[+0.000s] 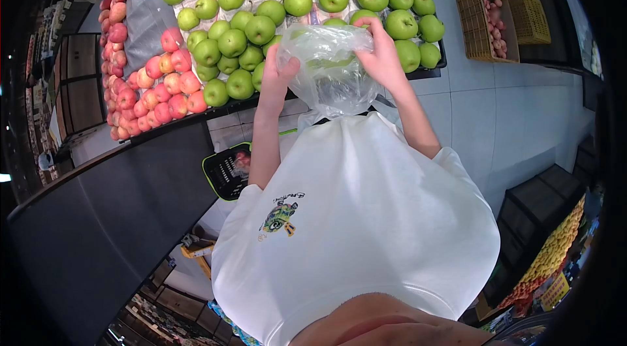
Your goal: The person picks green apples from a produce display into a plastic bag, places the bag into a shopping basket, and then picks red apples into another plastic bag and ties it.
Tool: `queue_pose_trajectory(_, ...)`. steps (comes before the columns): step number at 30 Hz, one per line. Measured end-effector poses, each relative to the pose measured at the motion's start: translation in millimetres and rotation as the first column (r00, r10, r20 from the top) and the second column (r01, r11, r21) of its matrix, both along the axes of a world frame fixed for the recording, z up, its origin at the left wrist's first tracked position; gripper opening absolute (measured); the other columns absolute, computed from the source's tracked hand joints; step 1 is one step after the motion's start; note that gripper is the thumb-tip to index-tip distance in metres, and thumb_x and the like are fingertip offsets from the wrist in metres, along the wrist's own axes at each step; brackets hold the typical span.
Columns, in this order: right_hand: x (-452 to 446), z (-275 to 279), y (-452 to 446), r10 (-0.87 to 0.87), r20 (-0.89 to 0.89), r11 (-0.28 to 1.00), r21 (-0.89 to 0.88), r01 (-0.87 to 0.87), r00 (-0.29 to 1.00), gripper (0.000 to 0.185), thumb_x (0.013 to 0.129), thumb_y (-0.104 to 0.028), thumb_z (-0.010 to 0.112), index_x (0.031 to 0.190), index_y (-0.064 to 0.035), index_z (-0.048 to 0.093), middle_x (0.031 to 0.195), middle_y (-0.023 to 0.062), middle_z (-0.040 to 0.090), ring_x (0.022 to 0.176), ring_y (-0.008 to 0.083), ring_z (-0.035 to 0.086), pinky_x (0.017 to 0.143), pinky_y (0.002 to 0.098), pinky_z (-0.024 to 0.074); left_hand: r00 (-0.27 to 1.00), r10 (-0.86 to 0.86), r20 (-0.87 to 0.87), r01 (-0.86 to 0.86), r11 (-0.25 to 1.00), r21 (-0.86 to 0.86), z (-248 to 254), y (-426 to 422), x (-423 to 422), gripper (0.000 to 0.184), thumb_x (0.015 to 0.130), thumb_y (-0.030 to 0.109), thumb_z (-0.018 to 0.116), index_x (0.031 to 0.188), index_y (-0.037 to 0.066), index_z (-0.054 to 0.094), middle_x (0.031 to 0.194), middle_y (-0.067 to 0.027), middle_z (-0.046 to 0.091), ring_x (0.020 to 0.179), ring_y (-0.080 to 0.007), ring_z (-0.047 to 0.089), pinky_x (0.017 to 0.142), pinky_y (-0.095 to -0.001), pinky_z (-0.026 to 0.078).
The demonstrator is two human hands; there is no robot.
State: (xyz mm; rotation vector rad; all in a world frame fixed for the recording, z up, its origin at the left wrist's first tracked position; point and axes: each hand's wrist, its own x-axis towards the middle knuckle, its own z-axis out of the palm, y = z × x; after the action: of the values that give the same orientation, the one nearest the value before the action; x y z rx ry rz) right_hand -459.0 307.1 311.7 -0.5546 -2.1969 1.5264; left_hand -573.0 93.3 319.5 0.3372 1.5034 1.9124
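Note:
A clear plastic bag [333, 88] hangs between my two hands at the front edge of the fruit stand. My left hand [281, 73] is closed on the left side of its rim. At the upper right of the bag, my right hand [381, 55] grips the rim with fingers and thumb. The mouth of the bag looks spread between them. Green apples [233, 44] lie just beyond and to the left of the bag, with more green apples [400, 23] beyond my right hand. Crumpled plastic and glare hide what, if anything, is inside the bag.
Red apples [177, 106] are piled at the stand's left. A black basket with a green rim [225, 173] is below my left forearm. Brown crates [480, 26], one with reddish produce, stand on the tiled floor [473, 111] at right. A dark counter [111, 215] runs along the left.

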Motion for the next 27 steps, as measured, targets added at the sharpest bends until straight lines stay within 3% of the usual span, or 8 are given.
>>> queue_pose_trajectory(3,-2.1,-5.5,-1.2,-0.028,-0.01,0.999,-0.033,0.028,1.0,0.039,0.08,-0.002,0.063,0.116,-0.0053,0.049,0.088,0.0197,0.063,0.084,0.0336,0.065,0.077,0.0386,0.0498,0.99,-0.038,-0.132,0.022,0.992,-0.121,9.2,6.7,4.3,0.067,0.086,0.026,0.077,0.137,0.0,0.041,0.128,-0.0101,0.056,0.119,-0.0181,0.054,0.1,-0.0328,0.045)
queue_pose_trajectory(5,-3.3,-7.3,-2.1,-0.044,0.003,0.998,-0.046,0.045,0.999,0.038,0.081,-0.003,0.063,0.116,-0.0057,0.048,0.086,0.02,0.063,0.081,0.0334,0.065,0.074,0.0389,0.0496,0.933,-0.028,-0.358,-0.047,0.979,-0.2,11.0,13.9,8.8,0.071,0.082,0.015,0.08,0.137,0.0,0.038,0.127,-0.0108,0.058,0.114,-0.0189,0.058,0.095,-0.0332,0.049)
queue_pose_trajectory(11,-4.2,-16.1,0.0,-0.037,0.071,0.999,0.001,0.037,0.997,0.035,0.083,-0.006,0.06,0.115,-0.0062,0.045,0.08,0.0209,0.06,0.073,0.0342,0.063,0.066,0.0424,0.047,0.838,0.056,-0.543,-0.23,0.939,-0.258,-29.1,17.7,1.0,0.058,0.082,0.008,0.076,0.131,-0.004,0.047,0.114,-0.0142,0.067,0.099,-0.0181,0.066,0.088,-0.0325,0.053)
queue_pose_trajectory(17,-1.4,-0.4,-1.5,0.007,0.113,1.0,-0.006,-0.006,0.994,0.042,0.077,-0.011,0.071,0.11,-0.0061,0.045,0.084,0.0207,0.063,0.08,0.0372,0.065,0.073,0.0419,0.0499,0.928,0.118,-0.354,-0.192,0.964,-0.184,-45.6,14.3,-7.2,0.04,0.084,0.005,0.072,0.12,-0.005,0.057,0.107,-0.0121,0.069,0.094,-0.0147,0.064,0.084,-0.0305,0.052)
queue_pose_trajectory(19,-0.7,-3.7,-1.4,0.035,0.095,0.999,-0.012,-0.034,0.995,0.046,0.074,-0.01,0.079,0.105,-0.0049,0.046,0.087,0.013,0.061,0.082,0.0189,0.059,0.078,0.0318,0.0496,0.929,0.128,-0.346,-0.187,0.972,-0.141,-38.3,19.4,-3.6,0.038,0.083,0.004,0.072,0.118,-0.004,0.058,0.104,-0.011,0.069,0.093,-0.0139,0.064,0.083,-0.0299,0.052)
queue_pose_trajectory(21,-1.6,-1.8,-2.4,0.011,0.084,1.0,-0.009,-0.01,0.996,0.044,0.074,-0.007,0.078,0.104,-0.0043,0.046,0.088,0.0125,0.06,0.083,0.018,0.059,0.078,0.0314,0.0493,0.93,0.139,-0.339,-0.182,0.978,-0.098,-28.8,22.1,-1.4,0.036,0.082,0.003,0.072,0.115,-0.003,0.059,0.102,-0.01,0.069,0.092,-0.0132,0.063,0.083,-0.0294,0.051)
queue_pose_trajectory(23,-1.5,-0.8,-2.0,-0.012,0.074,1.0,-0.006,0.012,0.997,0.042,0.073,-0.005,0.077,0.103,-0.0037,0.047,0.088,0.012,0.06,0.083,0.0171,0.058,0.078,0.031,0.049,0.901,0.088,-0.424,-0.187,0.963,-0.196,-22.5,21.8,-0.5,0.033,0.081,0.001,0.073,0.111,-0.003,0.06,0.099,-0.0088,0.069,0.092,-0.0126,0.063,0.083,-0.0281,0.051)
queue_pose_trajectory(27,0.1,-3.7,3.9,-0.105,0.047,0.994,0.029,0.104,0.993,0.037,0.071,0.007,0.069,0.1,-0.003,0.049,0.085,0.0101,0.057,0.078,0.0187,0.056,0.075,0.0302,0.0476,0.888,0.119,-0.444,-0.242,0.942,-0.232,-48.9,7.0,-16.5,0.03,0.08,0.0,0.073,0.107,-0.003,0.062,0.099,-0.0092,0.069,0.092,-0.0121,0.063,0.084,-0.0271,0.05)
